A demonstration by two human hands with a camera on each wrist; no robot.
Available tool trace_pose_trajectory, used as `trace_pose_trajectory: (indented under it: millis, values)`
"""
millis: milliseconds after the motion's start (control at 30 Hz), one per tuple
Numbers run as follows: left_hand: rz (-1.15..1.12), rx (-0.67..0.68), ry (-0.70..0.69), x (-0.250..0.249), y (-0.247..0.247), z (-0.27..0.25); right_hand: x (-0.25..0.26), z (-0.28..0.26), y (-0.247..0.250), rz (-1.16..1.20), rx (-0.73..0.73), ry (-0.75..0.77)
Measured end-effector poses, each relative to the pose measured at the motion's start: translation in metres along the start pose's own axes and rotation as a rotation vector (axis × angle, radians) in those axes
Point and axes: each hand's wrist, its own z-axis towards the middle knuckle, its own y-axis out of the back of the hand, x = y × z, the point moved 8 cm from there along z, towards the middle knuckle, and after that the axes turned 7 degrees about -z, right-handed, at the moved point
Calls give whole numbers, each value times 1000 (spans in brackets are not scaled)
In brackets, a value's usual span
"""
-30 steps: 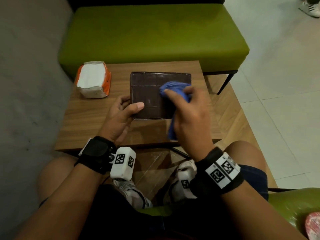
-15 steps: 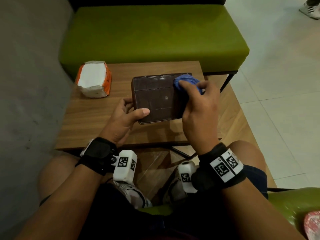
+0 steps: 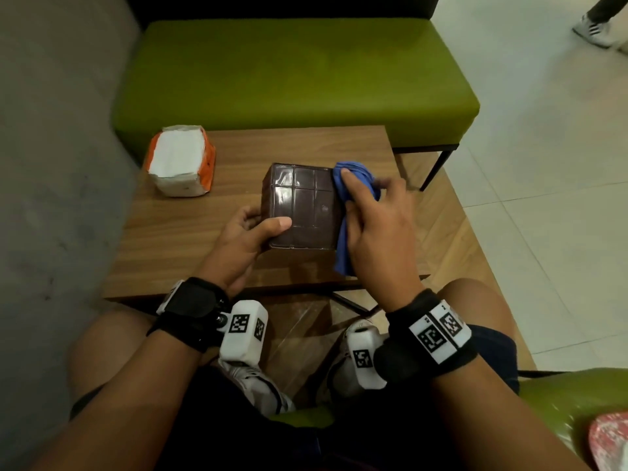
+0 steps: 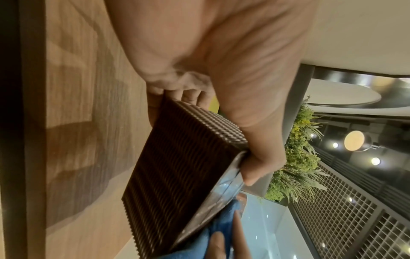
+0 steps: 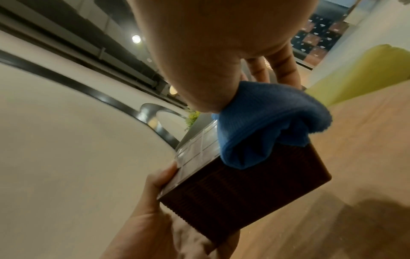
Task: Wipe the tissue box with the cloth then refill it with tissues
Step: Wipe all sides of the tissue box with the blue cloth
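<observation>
Head view, centre frame: dark brown tissue box (image 3: pixel 300 209) tilted up off the wooden surface (image 3: pixel 190 239), glossy gridded face toward the camera, ribbed sides showing in both wrist views. Left hand (image 3: pixel 246 237) grasps the box's lower-left corner, thumb across the gridded face, fingers curled behind. Right hand (image 3: pixel 375 222) clutches the blue cloth (image 3: pixel 353 185), bunched under the fingers and pressed on the box's upper-right edge; a tail of cloth hangs down the right side. Box sits between the two hands, touching both.

Key relation: cloth is at the right end of the box, so the unwiped span lies toward frame left, across to the left thumb. Right hand is the one nearer that work. Probably still mid-wipe; refill not started.

Containers: no opening of the box shows in any view, so cannot tell whether it is empty. Tissue pack (image 3: pixel 181 161), orange wrapper torn open on top with a white stack exposed, sits upper left on the surface, well apart from the box and nearer the left hand.
</observation>
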Motion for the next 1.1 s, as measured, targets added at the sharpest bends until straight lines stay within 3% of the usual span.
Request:
trace_pose_trajectory:
  millis: [167,367,567,800,1000,1100]
  values:
    - [53,-24,118,13,17,2,-40,8,-7,234,-72,-92]
    - [34,-110,187,12,43,5,-79,76,-33,27,-6,-75]
    - [3,-225,198,5,57,6,-107,132,-106,-148,213,-68]
    - [166,-331,228,2,69,3,-111,128,-156,-354,433,-12]
    - [243,-342,210,-4,64,0,-125,114,-166,-415,635,-116]
    - [261,-336,191,-6,59,0,-108,114,-144,-295,519,-150]
